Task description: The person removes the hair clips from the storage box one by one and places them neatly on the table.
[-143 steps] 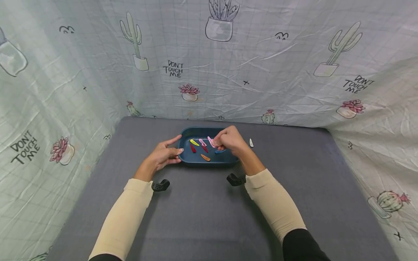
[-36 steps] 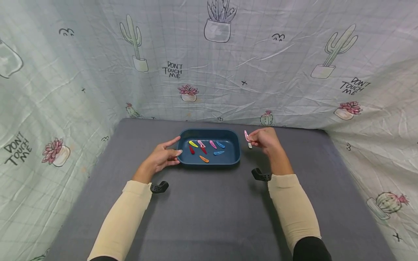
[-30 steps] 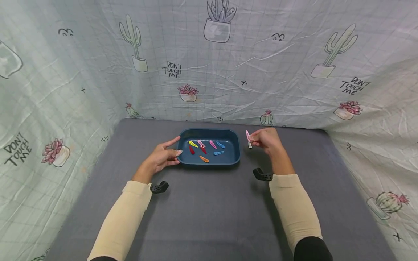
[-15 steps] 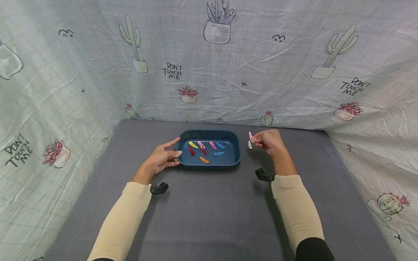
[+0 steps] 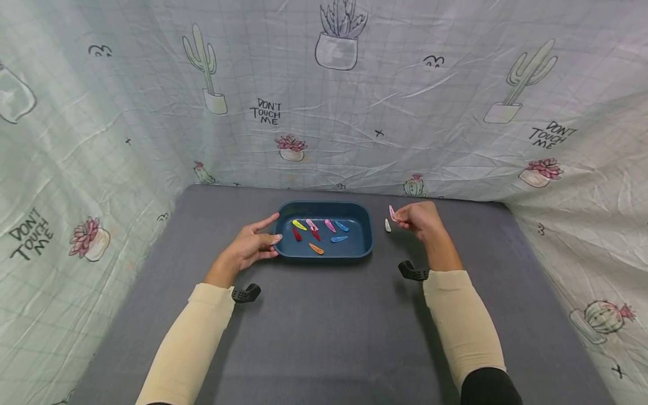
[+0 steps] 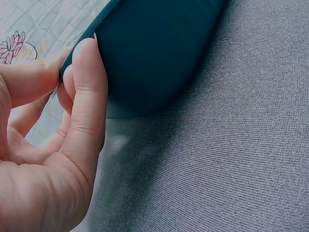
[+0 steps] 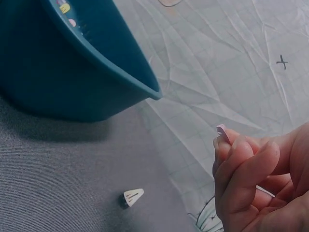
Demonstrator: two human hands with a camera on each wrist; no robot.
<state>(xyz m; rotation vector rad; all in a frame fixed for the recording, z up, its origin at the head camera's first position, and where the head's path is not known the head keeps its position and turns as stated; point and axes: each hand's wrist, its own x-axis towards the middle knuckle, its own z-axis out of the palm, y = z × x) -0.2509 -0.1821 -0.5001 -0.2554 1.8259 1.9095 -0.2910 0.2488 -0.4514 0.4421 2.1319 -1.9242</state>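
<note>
My left hand grips the left end of a dark blue tray; in the left wrist view its thumb and fingers pinch the rim. Between the fingertips of my right hand is a pink snap hair clip, raised just right of the tray. Mostly hidden by the fingers in the right wrist view, the clip shows only its tip. Below it on the table lies a white hair clip.
Inside the tray are several hair clips, among them a yellow one, an orange one and a blue one. A grey cloth covers the table. Behind it hangs a cactus-print curtain.
My right hand has lifted the pink clip out of the tray and carried it right, past the white clip; lately it shifts slightly farther right. The left hand keeps its hold on the tray.
</note>
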